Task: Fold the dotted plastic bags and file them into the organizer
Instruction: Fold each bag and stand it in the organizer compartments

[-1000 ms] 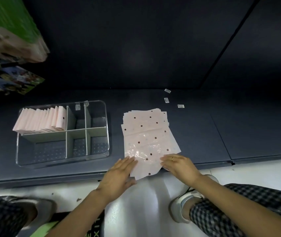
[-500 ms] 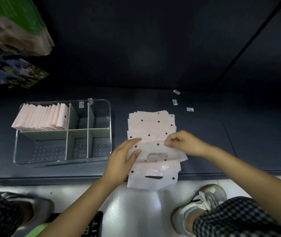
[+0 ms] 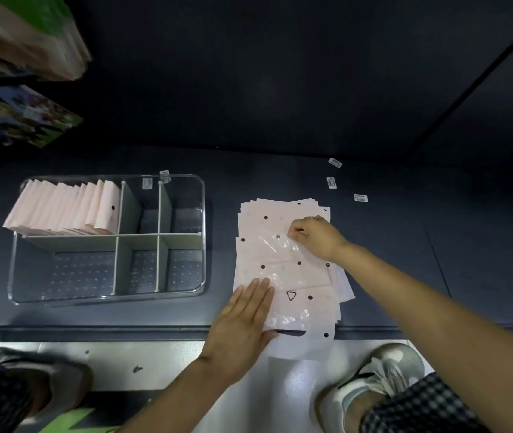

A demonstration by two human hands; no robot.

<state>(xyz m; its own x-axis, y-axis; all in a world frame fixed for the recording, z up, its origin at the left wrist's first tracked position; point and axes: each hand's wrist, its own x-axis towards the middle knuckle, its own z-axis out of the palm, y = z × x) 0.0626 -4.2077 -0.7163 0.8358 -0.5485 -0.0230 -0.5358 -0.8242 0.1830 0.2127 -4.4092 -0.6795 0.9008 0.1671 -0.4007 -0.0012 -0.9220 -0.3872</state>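
Since half a second ago, my right hand (image 3: 314, 237) has carried the near edge of the top bag (image 3: 283, 267) up toward the far end of the stack of bags (image 3: 283, 210), and my left hand (image 3: 242, 320) has dropped back from mid-stack to the near end. The stack lies on the bench (image 3: 405, 245) just right of the organizer (image 3: 108, 295), its near end hanging over the bench edge.

My left fingers (image 3: 256, 296) are straight and flat, pressing the near left part of the stack. My right fingers (image 3: 295, 229) are curled, pinching the folded-over plastic near the stack's far right.

I judge this to be the first fold of the top bag. To do it well, I keep the left palm down so the slippery sheets beneath don't creep toward the organizer, lay the pinched edge square with the bag's far edge, then sweep the crease flat before letting go. Thin plastic springs back, so a firm press along the fold matters.

Folded bags (image 3: 61, 210) already stand in the organizer's far left compartment; the other compartments look unfilled. Many flat bags remain.
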